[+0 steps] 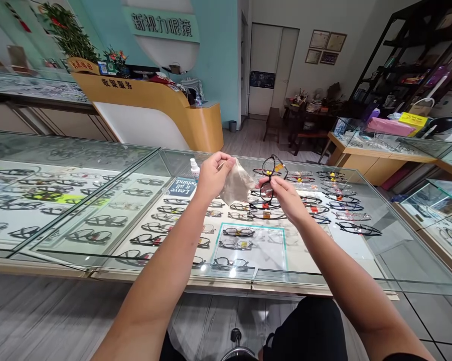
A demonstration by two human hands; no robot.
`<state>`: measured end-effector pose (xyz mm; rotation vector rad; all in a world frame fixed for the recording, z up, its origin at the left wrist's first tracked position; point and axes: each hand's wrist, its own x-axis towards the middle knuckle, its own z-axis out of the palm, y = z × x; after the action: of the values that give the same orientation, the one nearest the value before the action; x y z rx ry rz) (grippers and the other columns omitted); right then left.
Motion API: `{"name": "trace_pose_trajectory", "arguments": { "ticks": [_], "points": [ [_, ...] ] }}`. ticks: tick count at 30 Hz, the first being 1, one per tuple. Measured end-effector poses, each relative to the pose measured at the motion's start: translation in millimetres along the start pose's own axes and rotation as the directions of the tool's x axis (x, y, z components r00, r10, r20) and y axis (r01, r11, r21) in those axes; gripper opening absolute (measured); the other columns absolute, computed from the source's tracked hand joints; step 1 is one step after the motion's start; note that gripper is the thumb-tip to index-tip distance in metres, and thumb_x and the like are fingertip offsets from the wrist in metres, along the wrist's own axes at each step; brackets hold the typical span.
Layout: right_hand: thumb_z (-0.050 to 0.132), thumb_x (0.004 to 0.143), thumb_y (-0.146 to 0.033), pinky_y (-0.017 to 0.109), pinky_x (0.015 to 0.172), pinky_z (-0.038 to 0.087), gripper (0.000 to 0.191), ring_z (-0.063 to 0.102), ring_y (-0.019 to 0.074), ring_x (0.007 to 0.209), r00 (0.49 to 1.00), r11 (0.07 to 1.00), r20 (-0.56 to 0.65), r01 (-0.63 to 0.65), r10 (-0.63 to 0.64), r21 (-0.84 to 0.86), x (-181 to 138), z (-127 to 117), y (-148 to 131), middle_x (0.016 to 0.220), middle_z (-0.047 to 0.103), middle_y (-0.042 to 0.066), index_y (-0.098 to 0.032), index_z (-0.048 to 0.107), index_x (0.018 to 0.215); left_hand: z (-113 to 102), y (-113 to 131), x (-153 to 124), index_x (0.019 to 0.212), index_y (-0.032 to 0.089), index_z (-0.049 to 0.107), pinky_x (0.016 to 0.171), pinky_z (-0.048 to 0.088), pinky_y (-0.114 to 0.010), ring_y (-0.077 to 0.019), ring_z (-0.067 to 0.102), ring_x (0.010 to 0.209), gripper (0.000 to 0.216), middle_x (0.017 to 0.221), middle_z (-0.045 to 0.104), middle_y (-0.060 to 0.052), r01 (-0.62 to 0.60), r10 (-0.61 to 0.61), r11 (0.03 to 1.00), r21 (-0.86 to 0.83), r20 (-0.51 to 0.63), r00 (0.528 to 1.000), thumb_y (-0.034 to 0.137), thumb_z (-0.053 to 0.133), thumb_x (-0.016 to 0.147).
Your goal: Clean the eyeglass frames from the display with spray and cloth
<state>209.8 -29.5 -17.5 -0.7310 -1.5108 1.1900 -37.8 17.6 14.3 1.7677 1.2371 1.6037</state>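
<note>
Over the glass display case, my left hand (218, 173) pinches a thin beige cloth (236, 186), which hangs down from the fingertips. To its right, my right hand (286, 196) grips a pair of black-framed eyeglasses (267, 189) near the bridge. The glasses are turned upright, one lens above the other, and a small orange tag shows by the upper lens. Cloth and glasses are close together; whether they touch I cannot tell. A white spray bottle (194, 169) and a blue printed cloth or card (183, 187) lie beyond my left wrist.
Rows of eyeglasses (357, 228) fill the glass display case (316, 278) beneath my hands. Another case (71, 200) adjoins on the left, and one more (440, 215) stands at the right. A wooden counter (205, 125) stands behind. My knee (308, 326) is below the front edge.
</note>
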Motion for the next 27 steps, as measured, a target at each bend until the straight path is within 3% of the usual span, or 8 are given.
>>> {"name": "trace_pose_trajectory", "arguments": {
  "ticks": [3,9,11,22,27],
  "points": [
    [0.066,0.105,-0.064,0.036,0.091,0.049,0.042,0.066,0.0231,0.103,1.000,1.000,0.013,-0.002,0.002,-0.007,0,0,1,0.112,0.081,0.006,-0.026,0.081,0.114,1,2,-1,0.090,0.021,0.068,0.067,0.039,-0.031,-0.0161,0.052,0.068,0.034,0.076,0.068,0.000,0.018,-0.017,0.998,-0.053,0.013,1.000,0.055,0.077,0.091],
    [0.066,0.106,-0.063,0.036,0.091,0.050,0.042,0.066,0.0233,0.103,0.999,0.999,0.051,0.005,-0.003,-0.034,-3,4,-2,0.116,0.081,0.007,-0.025,0.082,0.115,9,9,-6,0.085,0.024,0.060,0.057,0.027,-0.031,-0.0134,0.031,0.055,0.041,0.058,0.039,0.007,0.056,-0.055,0.995,-0.080,0.022,0.998,0.062,0.077,0.092],
    [0.067,0.105,-0.064,0.037,0.092,0.050,0.043,0.067,0.0244,0.106,0.998,0.998,0.065,0.011,-0.007,-0.061,-4,5,-4,0.116,0.082,0.008,-0.025,0.083,0.114,11,9,-8,0.086,0.025,0.059,0.055,0.024,-0.031,-0.0132,0.028,0.053,0.043,0.056,0.036,0.007,0.071,-0.067,0.993,-0.095,0.040,0.997,0.064,0.075,0.093],
    [0.070,0.103,-0.063,0.037,0.095,0.048,0.047,0.067,0.0233,0.101,0.995,0.995,0.093,0.045,-0.037,-0.090,-5,7,-9,0.109,0.082,0.007,-0.023,0.076,0.077,15,7,-9,0.086,0.024,0.056,0.057,0.028,-0.029,-0.0131,0.036,0.057,0.040,0.063,0.044,0.005,0.170,-0.171,0.962,-0.214,0.016,0.985,0.057,0.078,0.094],
    [0.072,0.098,-0.070,0.037,0.086,0.048,0.048,0.063,0.0230,0.089,0.993,0.993,0.113,-0.005,0.019,-0.118,-6,12,-10,0.095,0.079,0.006,-0.024,0.084,0.091,20,10,-12,0.087,0.023,0.059,0.062,0.036,-0.029,-0.0153,0.046,0.066,0.043,0.073,0.053,0.001,0.221,-0.195,0.933,-0.283,0.118,0.974,0.061,0.081,0.092]
  ]
}}
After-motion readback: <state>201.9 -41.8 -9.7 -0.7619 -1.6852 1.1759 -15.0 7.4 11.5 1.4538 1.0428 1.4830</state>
